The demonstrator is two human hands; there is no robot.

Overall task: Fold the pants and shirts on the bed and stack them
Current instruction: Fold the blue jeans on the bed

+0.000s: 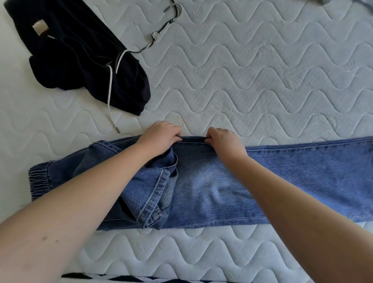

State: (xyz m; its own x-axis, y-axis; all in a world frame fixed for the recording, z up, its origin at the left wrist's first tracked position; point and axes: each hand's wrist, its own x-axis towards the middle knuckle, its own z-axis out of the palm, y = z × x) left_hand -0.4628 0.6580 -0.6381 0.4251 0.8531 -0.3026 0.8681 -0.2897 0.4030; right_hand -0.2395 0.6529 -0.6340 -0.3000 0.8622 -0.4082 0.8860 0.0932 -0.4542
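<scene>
Black garment (80,54) at 10 o'clock on the mattress (262,70), bunched and partly folded, a tan label near its upper left end. White drawstring (110,95) runs out of it, trailing down toward the jeans, its tip lying on the mattress just short of the denim. Thin dark cord with small clips (159,32) at 11–12 o'clock, lying loose on the mattress, one end touching the black garment.

Blue jeans (222,181) across the centre from 9 to 3 o'clock, laid flat lengthways. Elastic gathered cuff (39,181) at the 9 o'clock end. A folded-over leg section with a stitched hem sits left of centre on top of the longer leg, which runs off the right edge.

Left hand (161,137) at centre, just left of 12 o'clock on the jeans' far edge: fingers curled, pinching the denim edge. Forearm comes in from 7 o'clock over the folded part.

Right hand (224,141) just beside it to the right, same far edge: fingers curled, thumb under, gripping the fabric. A short taut strip of denim edge spans between the two hands. Forearm comes in from 4 o'clock over the jeans.

Grey fabric scrap (323,1) at 1 o'clock, top edge, mostly cut off. Dark-and-white patterned strip (121,277) at 6 o'clock along the bottom edge, can't tell what it is.
</scene>
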